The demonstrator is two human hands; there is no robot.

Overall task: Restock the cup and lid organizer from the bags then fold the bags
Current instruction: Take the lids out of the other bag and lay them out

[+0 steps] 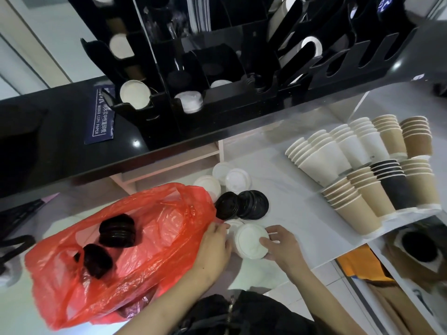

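Gripping a white lid stack (pixel 251 240) between both hands on the desk (pixel 290 189).
My right hand (pixel 280 247) and left hand (pixel 215 243) curled round it; red bag (pixel 145 238) lay beside my left.

The white shelf (pixel 297 209) carries stacked paper cups (pixel 362 170), black lids (pixel 242 204), white lids (pixel 232 177) and a red bag (pixel 135 250).

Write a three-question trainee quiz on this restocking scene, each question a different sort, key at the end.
1. True or false: the red bag still holds black lids.
2. Which hand has its grip on the white lid stack? A) left B) right C) both
3. Fill in: the paper cup stacks lie to the ____ of the loose lids on the white surface.

Key: 1 true. 2 C: the left hand and right hand hold it from either side. 3 right.
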